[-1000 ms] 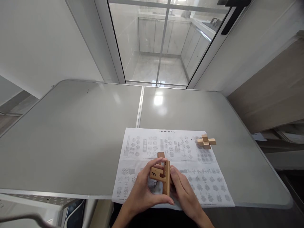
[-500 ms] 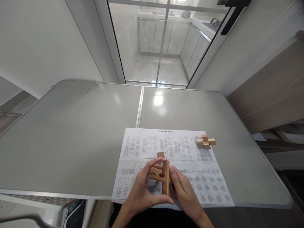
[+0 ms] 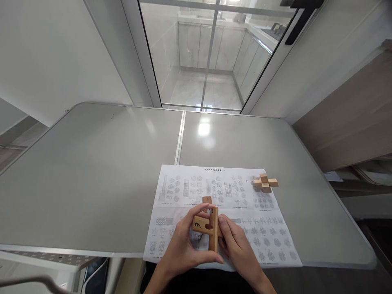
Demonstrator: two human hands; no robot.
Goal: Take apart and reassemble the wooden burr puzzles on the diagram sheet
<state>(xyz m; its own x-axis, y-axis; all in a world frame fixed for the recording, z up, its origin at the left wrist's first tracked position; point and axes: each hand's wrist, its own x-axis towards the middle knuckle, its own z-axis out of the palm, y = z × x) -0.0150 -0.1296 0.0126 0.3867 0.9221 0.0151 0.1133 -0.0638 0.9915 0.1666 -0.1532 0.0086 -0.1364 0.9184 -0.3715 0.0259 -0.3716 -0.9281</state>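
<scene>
Table (image 3: 116, 179) with a smooth grey top, rounded far corners and pale edging spreads before you, split by a metal strip running away from you. On its near edge, right of centre, lies a large white paper sheet (image 3: 174, 208) printed with rows of small grey diagrams, a line of dark characters along its far edge.

Over the middle of that sheet, your two bare hands hold a light-brown wooden assembly of squared bars (image 3: 213, 230). Your left hand (image 3: 180, 250) is clamped on it, curved like a C: fingers reach the top of an upright bar, the thumb rests at its lower end. Your right hand (image 3: 240, 246) is closed at the assembly's right side, thumb against the wood; its other fingers are partly hidden, so their exact grip cannot be told. A crossing bar (image 3: 199, 224) sticks out leftward from the upright one, marked in black with a curved figure and showing a dark, rounded notch. Behind your left fingertips rises the end of another bar (image 3: 207, 199); whether it joins the rest is hidden.

Near the sheet's far right corner sits a small, pale wooden cross-shaped piece (image 3: 266, 183), apart from your hands. Beyond the table stands a glass-paned door (image 3: 211, 45) with a black handle (image 3: 301, 16).
</scene>
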